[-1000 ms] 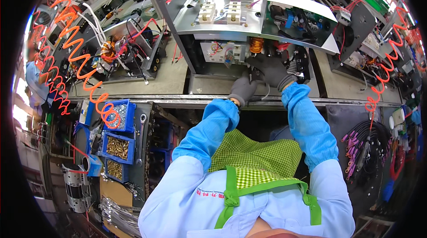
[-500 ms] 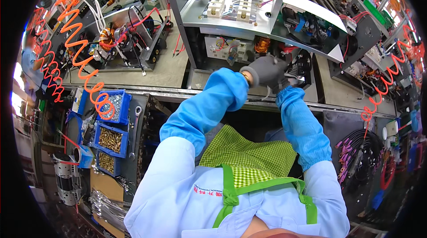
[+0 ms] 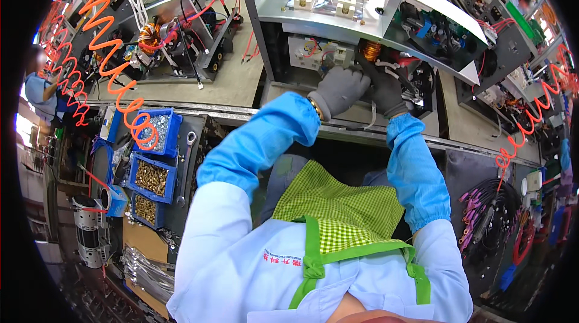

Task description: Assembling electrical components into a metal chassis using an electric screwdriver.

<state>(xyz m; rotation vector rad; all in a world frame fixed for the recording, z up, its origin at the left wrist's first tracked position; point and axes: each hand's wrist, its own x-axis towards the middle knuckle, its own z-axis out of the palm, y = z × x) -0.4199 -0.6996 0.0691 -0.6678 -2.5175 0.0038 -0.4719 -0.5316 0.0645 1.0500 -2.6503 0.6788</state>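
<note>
Gloved hands at open metal chassis on worktop.
Left hand, right hand: side by side at copper coil; fingers' grip cannot be told.

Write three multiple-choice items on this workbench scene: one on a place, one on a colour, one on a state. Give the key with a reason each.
1. Where do the blue bins of screws sit?
A. to the person's left
B. to the person's right
C. on top of the metal chassis

2. What colour is the coiled hose over the bench?
A. green
B. orange
C. black

3. What covers both hands?
A. nothing
B. yellow rubber gloves
C. grey gloves

Key: 1 A, the bins lie at the left below the bench edge. 2 B, the coil is bright orange. 3 C, the left hand and right hand both wear grey gloves, reaching into the open metal chassis.
</note>
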